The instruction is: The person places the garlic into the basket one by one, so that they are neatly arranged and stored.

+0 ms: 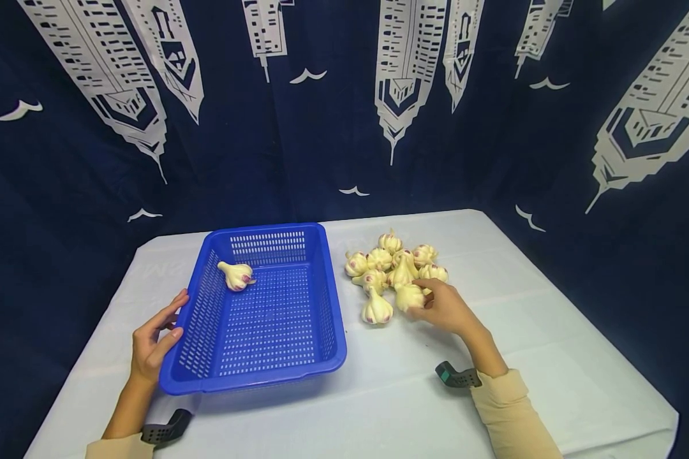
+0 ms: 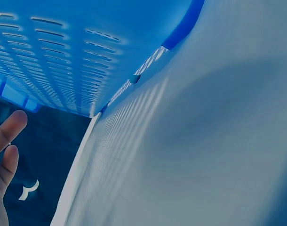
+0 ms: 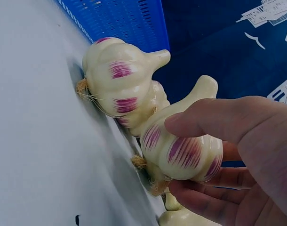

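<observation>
With thumb and fingers, my right hand grips a garlic bulb at the near edge of a pile. In the right wrist view, the thumb lies across this purple-streaked bulb and the fingertips are under it. Another garlic bulb stands right beside it. A blue slotted plastic basket holds one garlic bulb at its left side. My left hand touches the basket's left rim, thumb and fingers spread; the left wrist view shows only some fingertips close to the basket wall.
Several garlic bulbs form a heap on the white-covered table, to the right of the basket. One bulb lies at the heap's near side. A dark blue curtain with white printed buildings hangs behind the table.
</observation>
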A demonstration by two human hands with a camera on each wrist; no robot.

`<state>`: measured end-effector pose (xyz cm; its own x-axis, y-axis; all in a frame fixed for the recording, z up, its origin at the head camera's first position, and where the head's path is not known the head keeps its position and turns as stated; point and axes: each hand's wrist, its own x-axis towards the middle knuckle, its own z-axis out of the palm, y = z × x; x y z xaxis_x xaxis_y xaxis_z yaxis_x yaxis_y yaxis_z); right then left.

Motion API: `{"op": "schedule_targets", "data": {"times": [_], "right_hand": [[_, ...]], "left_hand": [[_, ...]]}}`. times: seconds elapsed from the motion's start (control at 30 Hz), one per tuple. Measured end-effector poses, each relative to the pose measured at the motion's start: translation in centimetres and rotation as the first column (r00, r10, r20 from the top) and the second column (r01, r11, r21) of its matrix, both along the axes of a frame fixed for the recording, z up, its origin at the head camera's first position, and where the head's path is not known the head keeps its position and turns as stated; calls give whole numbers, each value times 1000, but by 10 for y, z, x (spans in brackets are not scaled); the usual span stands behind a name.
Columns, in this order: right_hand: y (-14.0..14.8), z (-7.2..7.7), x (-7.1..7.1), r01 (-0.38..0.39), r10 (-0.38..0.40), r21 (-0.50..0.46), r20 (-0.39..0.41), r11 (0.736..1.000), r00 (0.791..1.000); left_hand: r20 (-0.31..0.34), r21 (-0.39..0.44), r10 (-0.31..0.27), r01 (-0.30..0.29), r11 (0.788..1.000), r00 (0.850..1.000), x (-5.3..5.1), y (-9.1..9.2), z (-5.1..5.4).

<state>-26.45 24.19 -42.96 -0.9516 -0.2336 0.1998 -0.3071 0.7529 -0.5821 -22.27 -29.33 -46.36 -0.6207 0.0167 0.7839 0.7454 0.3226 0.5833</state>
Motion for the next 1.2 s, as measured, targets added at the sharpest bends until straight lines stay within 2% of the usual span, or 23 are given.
{"op": "schedule_targets", "data": {"times": [0.33,0.57,1.0,1.2], "right_hand": [[-3,5,-1,-15,13,-45,-60,999,998],[-5,9,-3,-53,50,-33,-79,998,996],[-13,23,-4,-108,102,-114,-63,988,993],[-16,25,-5,-109,104,-112,-50,988,993]], "left_hand": [[-9,2,5,-5,1000,1000,0,-1,0],[-15,6,0,0,1000,1000,0,-1,-1],[-14,13,-4,5,1000,1000,-1,0,-3],[-9,14,0,0,1000,1000,0,0,-2]]}}
